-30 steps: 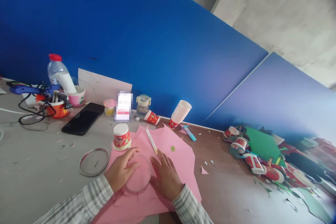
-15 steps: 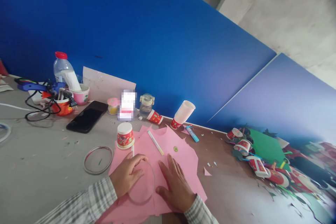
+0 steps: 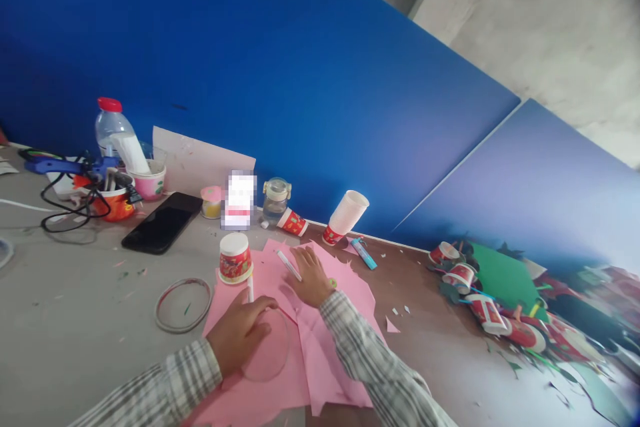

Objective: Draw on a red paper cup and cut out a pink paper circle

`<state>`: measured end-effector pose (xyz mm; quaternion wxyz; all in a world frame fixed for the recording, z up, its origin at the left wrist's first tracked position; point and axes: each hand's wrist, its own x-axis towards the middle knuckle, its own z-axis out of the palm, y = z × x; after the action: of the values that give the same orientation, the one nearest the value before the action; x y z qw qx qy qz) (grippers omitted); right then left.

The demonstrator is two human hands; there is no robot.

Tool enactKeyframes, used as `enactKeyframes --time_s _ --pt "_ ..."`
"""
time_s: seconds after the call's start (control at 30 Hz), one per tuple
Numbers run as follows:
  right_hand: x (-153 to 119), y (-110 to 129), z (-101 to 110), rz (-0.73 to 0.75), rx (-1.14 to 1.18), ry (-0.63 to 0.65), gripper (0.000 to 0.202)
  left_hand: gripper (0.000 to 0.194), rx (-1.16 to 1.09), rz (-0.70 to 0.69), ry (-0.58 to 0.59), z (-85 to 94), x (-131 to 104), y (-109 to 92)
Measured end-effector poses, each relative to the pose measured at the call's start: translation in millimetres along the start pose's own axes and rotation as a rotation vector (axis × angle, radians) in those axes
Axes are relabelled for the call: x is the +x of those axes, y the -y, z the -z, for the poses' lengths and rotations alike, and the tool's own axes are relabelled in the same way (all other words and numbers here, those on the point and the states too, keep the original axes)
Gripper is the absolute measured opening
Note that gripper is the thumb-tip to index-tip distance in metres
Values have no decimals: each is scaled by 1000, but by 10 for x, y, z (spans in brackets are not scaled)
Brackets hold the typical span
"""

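My left hand [image 3: 240,333] rests on the pink paper [image 3: 327,347], its thumb and forefinger holding down the edge of a thin, clear round ring [image 3: 265,379]. Beyond it, my right hand [image 3: 309,278] lies palm down with fingers stretched out, beside and partly over a slim white pen-like stick [image 3: 287,263]. Whether it touches the stick I cannot tell. An upturned red-and-white paper cup [image 3: 235,260] stands at the paper's far left edge. Part of a small green round piece [image 3: 333,283] shows by my right wrist.
On the left are another ring [image 3: 183,305], a black phone [image 3: 163,222] and a cup of tools with cables [image 3: 114,205]. A lidded jar [image 3: 277,200], stacked white cups [image 3: 349,212] and a blue tube [image 3: 364,253] line the blue partition. Several cups and green paper [image 3: 503,277] lie right.
My right hand has moved forward and left from the paper's near right part to the white stick. My left hand stays at the ring. The pink paper under my right arm has creased or shifted.
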<state>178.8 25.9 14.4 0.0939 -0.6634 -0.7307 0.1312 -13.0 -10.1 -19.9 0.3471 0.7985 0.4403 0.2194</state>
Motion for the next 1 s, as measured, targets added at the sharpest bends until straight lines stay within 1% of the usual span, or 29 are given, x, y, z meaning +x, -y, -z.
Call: enactKeyframes --time_s 0.03,0.1,0.23,0.4,0.53,0.7,0.87,1.0 --pt "108 24 -18 -21 -8 10 65 33 -18 10 19 -1 -4 -4" --pt "236 32 -58 -53 -19 44 70 34 -47 13 51 -12 -10 -2" --pt "242 -28 -80 -58 -32 85 73 34 -37 -20 90 -53 -11 31" --pt "226 -99 -12 -90 1 81 63 33 -10 -48 98 -66 -12 37" --pt "232 -140 79 -134 42 68 53 31 -29 -94 77 -58 -31 5" --pt "135 -114 172 -125 69 65 48 30 -51 -130 48 -47 -55 -35" --pt "105 -77 125 -72 85 114 29 32 -21 -134 89 -54 -42 -34" --pt "161 -132 78 -96 26 128 27 30 11 -154 92 -64 -34 -33"
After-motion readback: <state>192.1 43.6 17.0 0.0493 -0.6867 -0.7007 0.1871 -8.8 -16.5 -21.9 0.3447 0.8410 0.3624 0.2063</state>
